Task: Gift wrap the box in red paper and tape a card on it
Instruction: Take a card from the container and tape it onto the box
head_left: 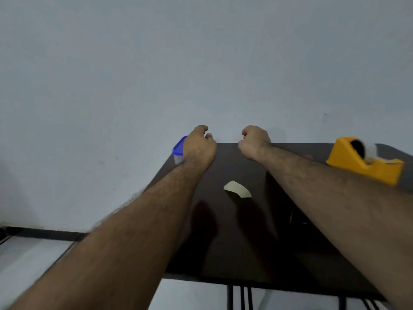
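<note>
Head view: dark table (pixel 223 253) against pale wall (pixel 201 63); left hand (pixel 199 148) and right hand (pixel 253 143) clenched, empty.

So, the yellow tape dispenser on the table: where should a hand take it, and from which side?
Probably the right hand is best placed, coming from above. Grip the yellow tape dispenser across its tall rear hump, fingers on the two flat side walls. The low front end, which seems to hold the cutter, is better left alone. The tape roll sits in the hump, so avoid pressing on it.
</note>
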A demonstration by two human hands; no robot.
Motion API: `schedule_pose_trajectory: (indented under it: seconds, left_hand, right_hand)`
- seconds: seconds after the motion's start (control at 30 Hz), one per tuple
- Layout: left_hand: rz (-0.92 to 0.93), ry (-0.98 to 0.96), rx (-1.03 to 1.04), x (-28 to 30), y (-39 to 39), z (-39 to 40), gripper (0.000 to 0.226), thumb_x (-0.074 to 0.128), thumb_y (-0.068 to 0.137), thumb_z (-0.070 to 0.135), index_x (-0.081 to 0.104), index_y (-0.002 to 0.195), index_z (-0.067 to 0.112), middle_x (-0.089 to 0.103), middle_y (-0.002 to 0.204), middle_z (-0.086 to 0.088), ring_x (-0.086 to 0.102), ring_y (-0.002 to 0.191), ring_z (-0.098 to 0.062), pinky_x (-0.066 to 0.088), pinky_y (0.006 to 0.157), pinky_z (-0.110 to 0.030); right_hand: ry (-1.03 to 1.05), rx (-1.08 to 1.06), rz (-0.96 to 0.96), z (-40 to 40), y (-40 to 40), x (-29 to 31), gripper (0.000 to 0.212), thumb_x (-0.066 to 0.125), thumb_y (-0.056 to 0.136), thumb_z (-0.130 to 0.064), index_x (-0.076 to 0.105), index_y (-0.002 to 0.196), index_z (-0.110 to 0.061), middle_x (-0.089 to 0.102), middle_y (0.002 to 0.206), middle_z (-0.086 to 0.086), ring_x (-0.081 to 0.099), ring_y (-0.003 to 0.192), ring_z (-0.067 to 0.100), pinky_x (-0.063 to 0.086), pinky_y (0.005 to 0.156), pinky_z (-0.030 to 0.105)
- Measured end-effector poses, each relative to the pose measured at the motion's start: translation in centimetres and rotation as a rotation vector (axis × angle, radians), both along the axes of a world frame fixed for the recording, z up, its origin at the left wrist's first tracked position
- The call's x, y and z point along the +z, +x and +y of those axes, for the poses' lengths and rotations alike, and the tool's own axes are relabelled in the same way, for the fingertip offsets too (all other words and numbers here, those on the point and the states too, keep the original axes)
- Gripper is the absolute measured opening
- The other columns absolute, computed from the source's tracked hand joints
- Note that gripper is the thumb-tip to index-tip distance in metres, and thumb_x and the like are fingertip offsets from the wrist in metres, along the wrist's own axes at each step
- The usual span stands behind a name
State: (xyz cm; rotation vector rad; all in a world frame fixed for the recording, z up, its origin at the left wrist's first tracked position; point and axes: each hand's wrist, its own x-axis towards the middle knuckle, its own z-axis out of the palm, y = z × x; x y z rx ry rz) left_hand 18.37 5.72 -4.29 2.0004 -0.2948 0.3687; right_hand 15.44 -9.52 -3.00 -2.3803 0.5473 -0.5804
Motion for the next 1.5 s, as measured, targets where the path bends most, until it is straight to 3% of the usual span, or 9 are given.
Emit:
schedule_pose_trajectory:
  seconds: [0.1,0.23,0.33,0.43,0.53,0.77,0.83,1.23,1.5]
  left_hand:
    - [0.091,-0.004,-0.139,0.1,-3.9,-3.8,0.042,0.051,0.109,0.026,0.058,0.148,0.017,0.063,0.146,-0.004,0.061,0.130,-0.024,0.050,0.111,-0.038]
    - [0.230,-0.061,-0.283,-1.1,-9.6,-8.9,0.050,0.050,0.099,0.044,0.062,0.134,0.010,0.065,0.142,-0.011,0.060,0.132,-0.034,0.050,0.108,-0.042]
    - [0.336,-0.195,-0.339,-3.4,-14.5,-11.6,0.056,0.048,0.099,0.055,0.053,0.143,0.020,0.063,0.132,-0.001,0.063,0.126,-0.030,0.050,0.111,-0.046]
    - [0.292,-0.254,-0.287,-6.0,-17.5,-13.2,0.060,0.045,0.099,0.060,0.048,0.151,0.030,0.064,0.138,0.000,0.062,0.128,-0.028,0.049,0.111,-0.047]
    - [0.200,-0.220,-0.182,-6.9,-18.4,-14.1,0.051,0.041,0.108,0.051,0.049,0.150,0.022,0.064,0.137,-0.003,0.061,0.126,-0.028,0.047,0.109,-0.044]
    - [0.133,-0.085,-0.140,-6.6,-15.2,-14.8,0.039,0.045,0.109,0.025,0.053,0.146,0.015,0.066,0.136,-0.007,0.063,0.124,-0.030,0.048,0.104,-0.038]
    - [0.139,-0.063,-0.148,-6.5,-13.3,-15.2,0.040,0.046,0.109,0.023,0.054,0.147,0.017,0.068,0.135,-0.006,0.064,0.123,-0.029,0.049,0.106,-0.038]
    - [0.117,-0.061,-0.102,-5.7,-3.1,-20.7,0.032,0.044,0.110,0.022,0.062,0.137,0.017,0.071,0.127,-0.006,0.067,0.116,-0.029,0.053,0.101,-0.038]
    - [0.078,0.013,-0.100,-5.8,-0.6,-20.9,0.037,0.042,0.112,0.038,0.058,0.137,0.016,0.069,0.129,-0.008,0.066,0.117,-0.030,0.053,0.103,-0.042]
  right_hand:
    - [-0.063,-0.028,-0.011,-3.0,-5.2,0.7,0.051,0.059,0.096,-0.005,0.057,0.146,-0.010,0.062,0.143,0.010,0.060,0.130,0.029,0.050,0.100,0.033]
    - [-0.070,-0.193,-0.005,-7.4,-11.8,1.2,0.040,0.058,0.094,-0.014,0.062,0.134,-0.009,0.066,0.132,0.012,0.063,0.123,0.034,0.051,0.092,0.035]
    - [0.111,-0.223,0.080,-10.5,-14.8,-0.6,0.034,0.054,0.091,-0.025,0.067,0.111,-0.002,0.069,0.110,0.015,0.069,0.110,0.038,0.056,0.081,0.038]
    - [0.486,-0.177,-0.073,-11.7,-16.2,-3.8,0.061,0.050,0.090,-0.053,0.067,0.122,-0.003,0.074,0.115,0.016,0.072,0.102,0.035,0.059,0.081,0.040]
    - [0.512,-0.169,-0.156,-10.4,-17.7,-5.5,0.047,0.041,0.106,-0.049,0.070,0.107,-0.011,0.074,0.101,0.008,0.070,0.091,0.026,0.049,0.070,0.034]
    - [0.281,-0.266,-0.187,-9.8,-15.8,-7.0,0.026,0.042,0.108,-0.022,0.061,0.092,-0.014,0.066,0.096,0.003,0.059,0.082,0.021,0.039,0.060,0.029]
    - [0.240,-0.264,-0.176,-10.0,-14.7,-7.0,0.023,0.042,0.107,-0.018,0.063,0.098,-0.014,0.069,0.101,0.002,0.063,0.088,0.019,0.047,0.063,0.029]
    - [0.225,-0.363,-0.139,-13.3,-5.1,-5.3,0.028,0.039,0.113,-0.025,0.065,0.117,-0.016,0.071,0.116,0.002,0.068,0.105,0.022,0.047,0.074,0.026]
    - [0.147,-0.257,-0.173,-15.7,-4.9,-5.5,0.032,0.036,0.114,-0.035,0.062,0.109,-0.017,0.069,0.104,-0.001,0.062,0.086,0.013,0.043,0.060,0.024]
